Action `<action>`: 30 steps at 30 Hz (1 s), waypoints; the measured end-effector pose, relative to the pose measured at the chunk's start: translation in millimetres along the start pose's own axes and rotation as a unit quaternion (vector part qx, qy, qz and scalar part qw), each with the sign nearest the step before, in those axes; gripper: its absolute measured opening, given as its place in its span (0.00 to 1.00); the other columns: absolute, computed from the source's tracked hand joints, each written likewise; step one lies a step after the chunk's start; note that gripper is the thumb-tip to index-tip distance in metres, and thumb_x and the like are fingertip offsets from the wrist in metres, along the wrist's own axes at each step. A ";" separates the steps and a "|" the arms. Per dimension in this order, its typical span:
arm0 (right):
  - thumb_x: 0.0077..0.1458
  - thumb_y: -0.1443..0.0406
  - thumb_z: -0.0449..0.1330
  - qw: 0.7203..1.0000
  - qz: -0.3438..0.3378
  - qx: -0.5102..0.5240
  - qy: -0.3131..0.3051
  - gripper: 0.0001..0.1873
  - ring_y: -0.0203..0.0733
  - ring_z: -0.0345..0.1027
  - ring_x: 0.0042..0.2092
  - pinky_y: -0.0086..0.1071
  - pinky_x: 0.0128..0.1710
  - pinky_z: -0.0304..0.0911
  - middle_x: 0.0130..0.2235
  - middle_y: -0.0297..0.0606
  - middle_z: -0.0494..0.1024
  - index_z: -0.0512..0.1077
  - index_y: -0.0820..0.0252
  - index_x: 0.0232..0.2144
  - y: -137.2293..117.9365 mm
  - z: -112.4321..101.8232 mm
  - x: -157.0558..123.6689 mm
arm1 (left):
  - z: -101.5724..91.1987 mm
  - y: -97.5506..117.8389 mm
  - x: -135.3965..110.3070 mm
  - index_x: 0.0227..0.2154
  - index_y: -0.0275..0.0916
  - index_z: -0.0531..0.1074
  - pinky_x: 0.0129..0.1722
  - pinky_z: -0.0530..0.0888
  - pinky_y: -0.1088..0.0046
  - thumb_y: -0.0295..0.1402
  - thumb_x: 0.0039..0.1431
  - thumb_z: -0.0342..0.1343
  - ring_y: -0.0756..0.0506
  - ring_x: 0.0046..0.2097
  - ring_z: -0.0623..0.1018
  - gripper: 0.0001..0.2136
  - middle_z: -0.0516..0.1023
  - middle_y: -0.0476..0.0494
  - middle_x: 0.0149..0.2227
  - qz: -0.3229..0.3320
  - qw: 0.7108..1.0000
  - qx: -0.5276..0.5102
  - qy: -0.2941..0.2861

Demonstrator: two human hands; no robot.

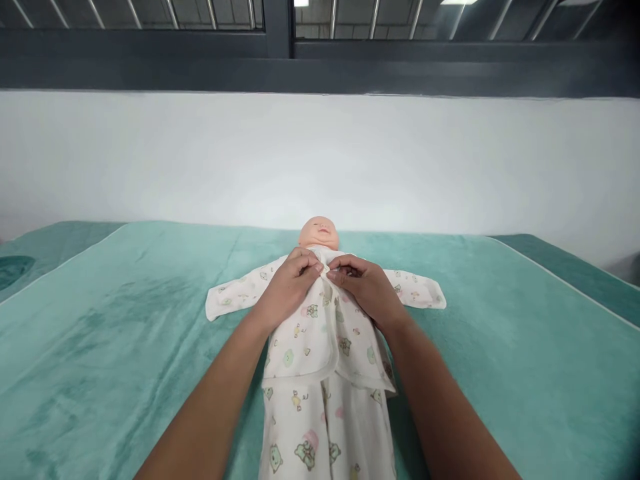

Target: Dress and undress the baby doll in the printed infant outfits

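Baby doll [319, 233] on green blanket [145, 327], head near far edge, pretty much dressed in printed shirt [303, 337] and pants [297, 430]. Left hand [294, 279] and right hand [367, 285] both pinch upper shirt front, at what looks like fastener [327, 269]. Lower flaps [311, 361] part, so closure's likely unfinished.
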State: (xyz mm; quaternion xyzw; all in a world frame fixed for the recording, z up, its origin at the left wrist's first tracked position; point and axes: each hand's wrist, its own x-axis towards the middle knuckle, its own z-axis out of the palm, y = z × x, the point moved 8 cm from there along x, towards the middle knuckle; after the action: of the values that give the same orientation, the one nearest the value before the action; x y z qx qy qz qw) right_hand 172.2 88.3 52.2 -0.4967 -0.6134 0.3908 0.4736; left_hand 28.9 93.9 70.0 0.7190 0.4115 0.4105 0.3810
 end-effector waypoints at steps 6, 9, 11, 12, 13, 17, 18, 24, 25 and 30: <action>0.48 0.56 0.63 1.000 0.015 0.007 0.010 0.11 0.35 0.57 0.29 0.30 0.30 0.54 0.28 0.30 0.67 0.76 0.56 0.32 3.3 0.6 0.9 | -5.5 -6.0 -1.4 0.30 0.42 0.71 0.44 0.65 0.71 0.38 0.60 0.51 0.47 0.41 0.70 0.08 0.68 0.47 0.39 -0.008 0.999 0.000 0.049; 0.48 0.58 0.62 1.000 0.023 0.010 0.013 0.09 0.34 0.57 0.29 0.29 0.30 0.53 0.28 0.29 0.67 0.76 0.55 0.32 5.6 0.6 2.2 | -3.2 -4.7 -1.1 0.29 0.41 0.70 0.42 0.64 0.71 0.36 0.61 0.49 0.47 0.40 0.69 0.09 0.68 0.48 0.39 -0.022 1.000 -0.007 0.018; 0.48 0.60 0.62 1.000 0.027 0.007 0.013 0.08 0.34 0.57 0.28 0.29 0.29 0.53 0.27 0.29 0.66 0.75 0.55 0.31 5.4 1.0 2.7 | -1.9 -3.1 -1.0 0.27 0.41 0.68 0.41 0.64 0.72 0.35 0.61 0.49 0.47 0.39 0.69 0.09 0.68 0.48 0.38 -0.031 0.999 -0.015 0.001; 0.48 0.60 0.62 1.000 0.029 0.003 0.013 0.07 0.33 0.57 0.28 0.29 0.29 0.52 0.27 0.28 0.66 0.75 0.56 0.31 4.6 1.3 2.6 | -1.7 -2.7 -1.0 0.26 0.40 0.67 0.40 0.64 0.72 0.35 0.61 0.49 0.47 0.39 0.68 0.09 0.68 0.48 0.37 -0.035 0.999 -0.020 -0.002; 0.48 0.60 0.61 0.999 0.031 -0.002 0.013 0.07 0.33 0.57 0.28 0.29 0.28 0.52 0.26 0.28 0.66 0.74 0.56 0.31 3.7 1.6 2.3 | -1.7 -2.7 -1.0 0.25 0.40 0.67 0.40 0.64 0.72 0.34 0.60 0.49 0.47 0.38 0.68 0.09 0.67 0.48 0.37 -0.037 0.999 -0.025 -0.002; 0.48 0.60 0.60 0.999 0.043 -0.010 0.020 0.08 0.33 0.57 0.26 0.29 0.26 0.52 0.25 0.27 0.64 0.72 0.55 0.33 -0.1 2.5 -1.2 | -1.7 -3.9 -1.1 0.27 0.40 0.67 0.41 0.64 0.72 0.33 0.60 0.48 0.47 0.40 0.69 0.08 0.67 0.48 0.38 -0.024 0.999 -0.023 0.012; 0.48 0.60 0.60 0.999 0.044 -0.009 0.021 0.09 0.33 0.56 0.25 0.29 0.26 0.52 0.25 0.27 0.64 0.72 0.55 0.33 -0.9 2.7 -2.1 | -1.8 -4.3 -1.0 0.28 0.41 0.68 0.42 0.65 0.72 0.33 0.60 0.48 0.47 0.40 0.69 0.07 0.68 0.48 0.39 -0.016 1.000 -0.017 0.018; 0.49 0.61 0.60 0.999 0.029 -0.009 0.017 0.08 0.33 0.56 0.26 0.28 0.26 0.52 0.25 0.26 0.62 0.70 0.55 0.33 -3.9 4.7 -3.4 | -4.5 -13.1 -1.0 0.41 0.43 0.70 0.41 0.66 0.72 0.34 0.59 0.52 0.47 0.40 0.70 0.08 0.70 0.46 0.42 -0.027 0.998 -0.002 0.064; 0.49 0.61 0.60 0.999 0.027 -0.009 0.018 0.07 0.33 0.56 0.26 0.28 0.26 0.52 0.24 0.26 0.62 0.70 0.55 0.33 -4.2 4.8 -3.2 | -4.7 -13.1 -1.0 0.43 0.44 0.69 0.41 0.67 0.72 0.34 0.59 0.53 0.48 0.40 0.71 0.09 0.70 0.46 0.42 -0.027 0.997 0.000 0.068; 0.51 0.61 0.60 0.999 0.033 -0.009 0.027 0.05 0.32 0.56 0.26 0.27 0.26 0.52 0.24 0.25 0.62 0.70 0.54 0.32 -3.9 4.6 -2.6 | -2.7 -1.5 -1.1 0.39 0.44 0.73 0.42 0.67 0.72 0.31 0.61 0.50 0.48 0.40 0.71 0.08 0.70 0.47 0.43 0.021 0.998 0.029 0.051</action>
State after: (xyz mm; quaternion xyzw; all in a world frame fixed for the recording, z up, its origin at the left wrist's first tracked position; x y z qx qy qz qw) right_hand 167.0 84.9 54.3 -0.5310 -0.5874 0.3870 0.4724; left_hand 25.7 94.0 69.3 0.7162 0.4270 0.4426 0.3298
